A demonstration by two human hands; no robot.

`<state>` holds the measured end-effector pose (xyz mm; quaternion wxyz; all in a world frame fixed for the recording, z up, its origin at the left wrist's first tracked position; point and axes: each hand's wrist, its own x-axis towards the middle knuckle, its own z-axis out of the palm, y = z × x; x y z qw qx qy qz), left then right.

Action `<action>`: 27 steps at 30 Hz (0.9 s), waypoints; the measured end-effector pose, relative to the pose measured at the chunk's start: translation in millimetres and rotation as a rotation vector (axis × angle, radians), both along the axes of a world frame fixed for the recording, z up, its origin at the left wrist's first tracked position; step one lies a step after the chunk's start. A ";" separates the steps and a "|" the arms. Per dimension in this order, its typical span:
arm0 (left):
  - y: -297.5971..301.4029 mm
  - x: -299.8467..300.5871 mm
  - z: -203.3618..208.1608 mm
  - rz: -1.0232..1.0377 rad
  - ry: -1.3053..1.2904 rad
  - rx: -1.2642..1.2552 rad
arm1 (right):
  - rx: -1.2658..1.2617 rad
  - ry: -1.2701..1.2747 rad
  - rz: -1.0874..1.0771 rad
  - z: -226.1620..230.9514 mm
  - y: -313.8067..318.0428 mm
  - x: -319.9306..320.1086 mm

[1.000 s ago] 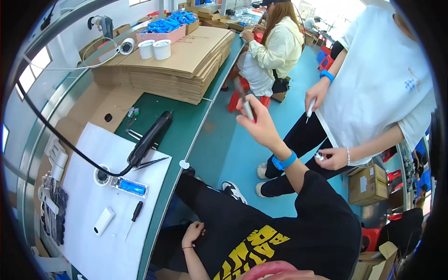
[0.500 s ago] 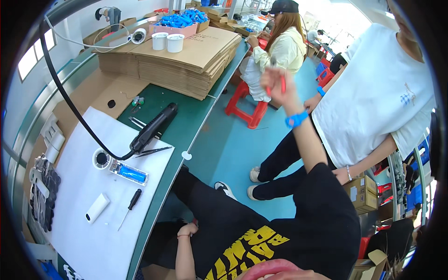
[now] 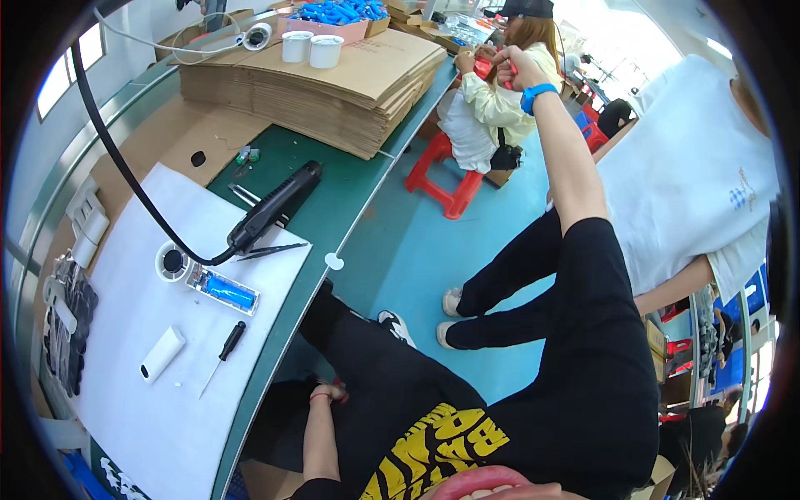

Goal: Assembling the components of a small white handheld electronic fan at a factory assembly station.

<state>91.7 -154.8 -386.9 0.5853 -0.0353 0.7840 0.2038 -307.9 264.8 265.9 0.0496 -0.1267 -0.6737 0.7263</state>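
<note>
My right hand (image 3: 521, 68), a blue band at its wrist, is raised at the end of the outstretched arm, closed round red-handled pliers (image 3: 509, 81) that are mostly hidden by the fingers. My left hand (image 3: 330, 392) is low beside my leg, its fingers curled by something red that I cannot make out. On the white sheet (image 3: 125, 275) lie an opened white handheld device (image 3: 227, 292) with a blue cell inside, its round white end (image 3: 173, 262), a white cover (image 3: 162, 354) and a black-handled screwdriver (image 3: 225, 354).
A black corded tool (image 3: 279, 204) and dark tweezers (image 3: 272, 251) lie near the table edge. Stacked cardboard (image 3: 317, 100) carries two white cups (image 3: 325, 52). A person in a white shirt (image 3: 683, 183) stands close at right; another (image 3: 500, 100) sits on a red stool (image 3: 442, 179).
My right hand has moved up and away with the pliers, the arm straightening. The view has shifted slightly. My left hand stays low, and the table items lie as before.
</note>
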 end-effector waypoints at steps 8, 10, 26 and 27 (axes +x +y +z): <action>5.0 0.6 92.3 -0.003 -0.015 0.061 | -0.062 -0.020 0.033 -9.0 -15.5 -10.9; -2.8 10.1 84.9 0.058 0.008 0.032 | -0.049 -0.004 0.050 -18.0 -32.6 -19.0; -20.9 21.3 19.3 0.089 -0.069 0.094 | 0.648 1.227 0.354 -3.2 -212.2 167.5; -24.6 25.9 20.9 0.085 -0.074 0.095 | 0.475 1.290 0.319 -2.9 -222.1 178.9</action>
